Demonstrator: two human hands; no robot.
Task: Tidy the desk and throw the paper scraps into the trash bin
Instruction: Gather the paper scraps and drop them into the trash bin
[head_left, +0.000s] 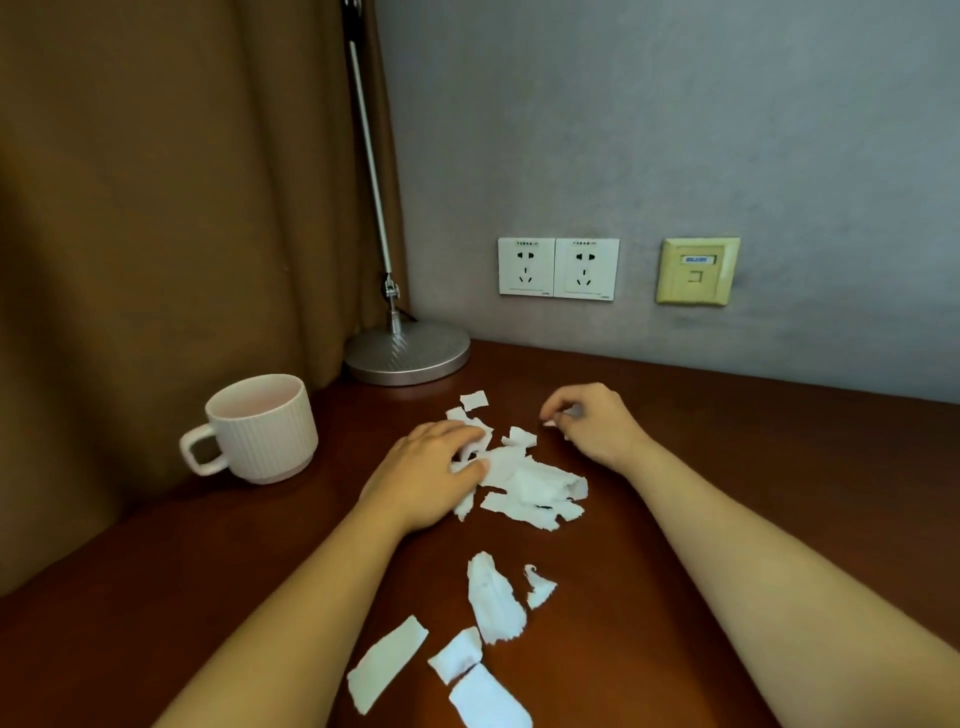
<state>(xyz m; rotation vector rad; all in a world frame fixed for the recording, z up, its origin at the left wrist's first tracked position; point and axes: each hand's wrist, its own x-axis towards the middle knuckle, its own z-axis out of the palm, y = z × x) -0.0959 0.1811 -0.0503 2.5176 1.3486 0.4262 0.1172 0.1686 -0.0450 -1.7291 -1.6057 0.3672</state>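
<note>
Dark reddish wood made up the surface (727, 493), backed by a grey wall with a brown curtain at the left. Paper scraps (535, 483) lay mostly in a heap at the middle, with loose pieces (493, 597) scattered nearer the person. The left hand (426, 473) lay over the heap's left edge, fingers and thumb curled into it and gripping some of the white bits. The right hand (592, 421), farther and to the right, pinched a small scrap (549, 423) between its fingertips.

The paper looked thin, soft and nearly weightless, with ragged torn edges. It would probably crumple rather than resist. Single flat pieces might cling to the smooth wood, so lifting an edge, or sweeping them into the heap and scooping, seemed the surer hold. A mug (265, 431) and a lamp base (408, 351) stood at the far left, apart from the heap.

No trash bin was in view. How many scraps the left palm covered could not be told, and the nearest piece ran off the bottom edge.
</note>
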